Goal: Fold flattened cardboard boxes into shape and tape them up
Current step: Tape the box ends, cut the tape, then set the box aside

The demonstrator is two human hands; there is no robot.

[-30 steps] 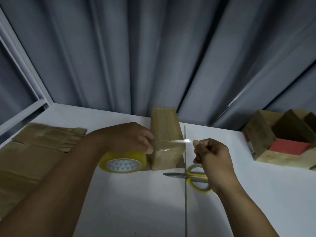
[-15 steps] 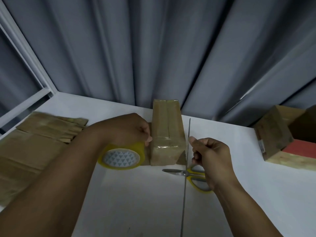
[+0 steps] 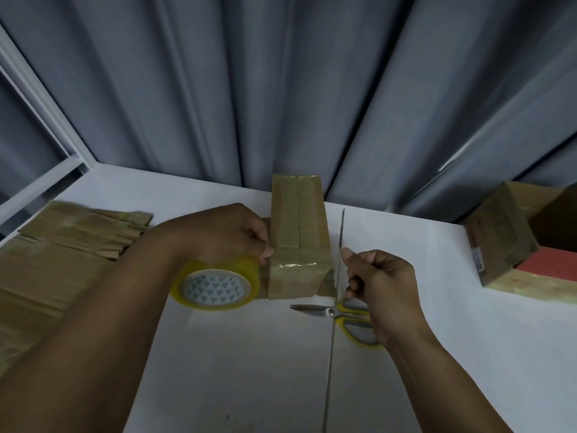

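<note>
A small folded cardboard box stands on the white table, a shiny strip of clear tape across its near end. My left hand holds the yellow tape roll against the box's left side, thumb on the box edge. My right hand is just right of the box, fingers pinched together as if on the clear tape's free end. The tape itself is hardly visible there.
Yellow-handled scissors lie on the table under my right hand. A stack of flattened cardboard lies at the left. An open cardboard box with a red item sits at the right. Grey curtains hang behind.
The taut tape strip seen between the box and my right hand one second ago is no longer visible. My right hand has moved closer to the box's right side. The view has shifted slightly.
</note>
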